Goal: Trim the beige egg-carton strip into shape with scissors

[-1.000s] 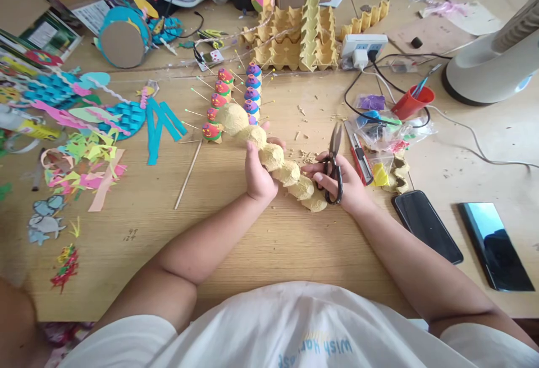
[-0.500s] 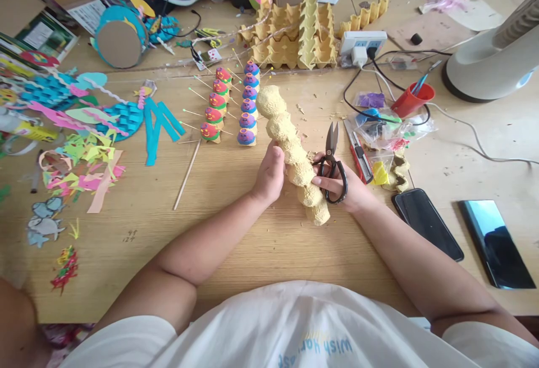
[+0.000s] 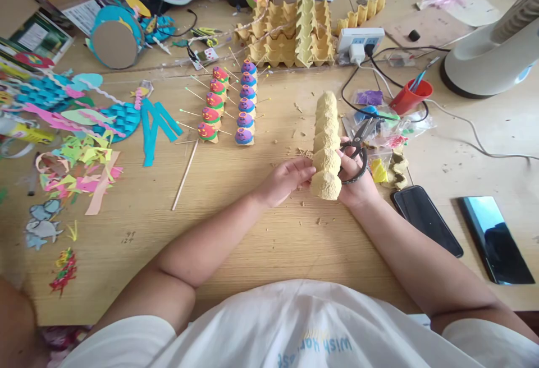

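A pale yellow strip of egg-carton bumps [image 3: 326,146] is held up in front of me, pointing away from my body. The fingertips of my left hand [image 3: 286,180] pinch its left side near the close end. My right hand [image 3: 357,180] grips its right side and also has black-handled scissors [image 3: 357,146] hooked on its fingers, blades pointing up and right. Beyond my left hand stand two painted bumpy strips with pins, one red and green [image 3: 214,100], the other purple and blue [image 3: 247,104].
Yellow egg trays [image 3: 286,34] lie at the back. A power strip [image 3: 361,40], a red cup [image 3: 410,99] and two phones [image 3: 427,219] are on the right. Paper scraps [image 3: 84,171] and a thin stick [image 3: 185,176] lie left. Small yellow crumbs dot the table.
The yellow strip has turned from a slant to nearly straight away from me and moved right. My right hand and the scissors shifted right, the blades now tilting right. My left hand's grip is lower.
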Action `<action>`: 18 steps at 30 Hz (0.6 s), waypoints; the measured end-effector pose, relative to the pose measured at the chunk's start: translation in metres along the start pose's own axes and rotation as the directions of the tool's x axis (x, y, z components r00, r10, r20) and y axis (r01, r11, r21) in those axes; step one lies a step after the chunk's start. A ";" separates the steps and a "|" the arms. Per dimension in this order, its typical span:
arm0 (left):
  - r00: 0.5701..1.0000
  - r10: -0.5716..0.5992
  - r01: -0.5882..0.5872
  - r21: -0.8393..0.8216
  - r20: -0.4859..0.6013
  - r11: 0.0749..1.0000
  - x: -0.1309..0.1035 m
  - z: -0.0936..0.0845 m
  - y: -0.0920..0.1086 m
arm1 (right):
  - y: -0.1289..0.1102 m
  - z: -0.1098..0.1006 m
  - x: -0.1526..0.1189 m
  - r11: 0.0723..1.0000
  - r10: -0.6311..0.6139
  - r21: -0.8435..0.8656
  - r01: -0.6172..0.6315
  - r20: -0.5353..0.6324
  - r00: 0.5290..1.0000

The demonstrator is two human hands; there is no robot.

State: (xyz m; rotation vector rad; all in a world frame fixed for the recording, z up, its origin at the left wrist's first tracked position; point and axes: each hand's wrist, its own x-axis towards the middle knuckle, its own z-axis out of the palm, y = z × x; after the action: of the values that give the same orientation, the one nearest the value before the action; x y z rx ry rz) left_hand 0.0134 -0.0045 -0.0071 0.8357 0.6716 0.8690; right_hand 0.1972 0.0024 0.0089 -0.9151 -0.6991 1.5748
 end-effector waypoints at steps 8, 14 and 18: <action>0.995 -0.096 0.099 -0.253 0.025 0.962 0.000 -0.001 0.005 | 0.010 -0.002 0.002 0.991 -0.069 -0.116 0.068 -0.003 0.998; 0.999 -0.033 0.019 -0.331 -0.034 0.943 0.005 -0.005 0.008 | 0.009 0.000 0.000 0.967 -0.109 -0.224 0.120 0.060 0.992; 0.996 0.012 -0.044 -0.369 -0.088 0.929 0.007 -0.007 0.010 | 0.011 -0.004 -0.002 0.929 -0.201 -0.282 0.241 0.164 0.966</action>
State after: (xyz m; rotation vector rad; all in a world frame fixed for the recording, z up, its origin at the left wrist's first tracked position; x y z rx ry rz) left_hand 0.0073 0.0082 -0.0036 0.4708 0.5456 1.0232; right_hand 0.1952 -0.0023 -0.0015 -0.9192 -1.1208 1.3563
